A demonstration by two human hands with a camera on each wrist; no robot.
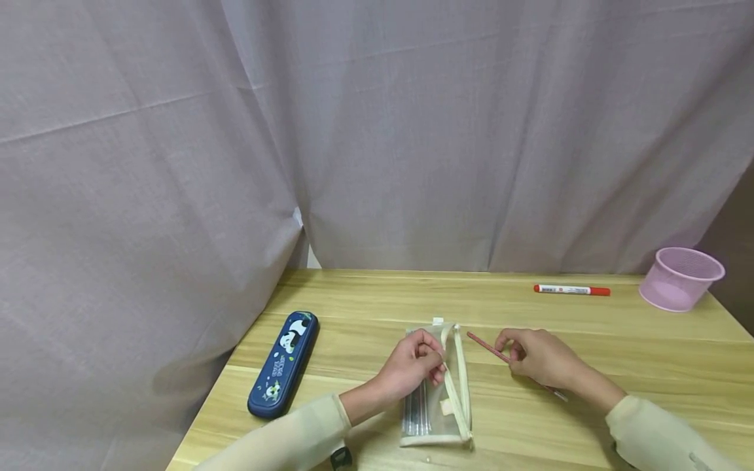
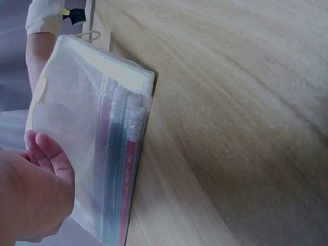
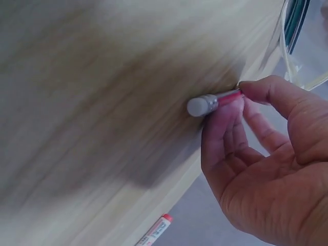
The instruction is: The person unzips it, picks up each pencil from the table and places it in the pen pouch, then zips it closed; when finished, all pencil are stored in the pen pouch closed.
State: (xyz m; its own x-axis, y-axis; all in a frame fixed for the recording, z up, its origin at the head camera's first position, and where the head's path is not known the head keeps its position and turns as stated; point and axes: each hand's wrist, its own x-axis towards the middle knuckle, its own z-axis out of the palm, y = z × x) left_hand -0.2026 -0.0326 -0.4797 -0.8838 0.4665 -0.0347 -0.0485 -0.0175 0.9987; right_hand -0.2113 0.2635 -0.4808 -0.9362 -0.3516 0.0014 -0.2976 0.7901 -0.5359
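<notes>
A see-through mesh pencil pouch point(image 1: 438, 426) with cream zip edging lies on the table, its zip side parted. Several pencils point(image 2: 128, 174) show through the mesh in the left wrist view. My left hand point(image 1: 410, 366) pinches the pouch's edging between thumb and fingers. To the right of the pouch, my right hand point(image 1: 544, 358) holds a red pencil point(image 1: 487, 346) between thumb and fingers. The pencil's tip end points toward the pouch, and its white eraser point(image 3: 197, 107) sticks out on the other side of the hand in the right wrist view.
A navy pencil case point(image 1: 281, 366) with panda pictures lies to the left. At the back right are a red-and-white marker point(image 1: 571, 290) and a pink mesh cup point(image 1: 674, 288). Grey curtain point(image 1: 400, 144) hangs behind the wooden table point(image 1: 359, 307).
</notes>
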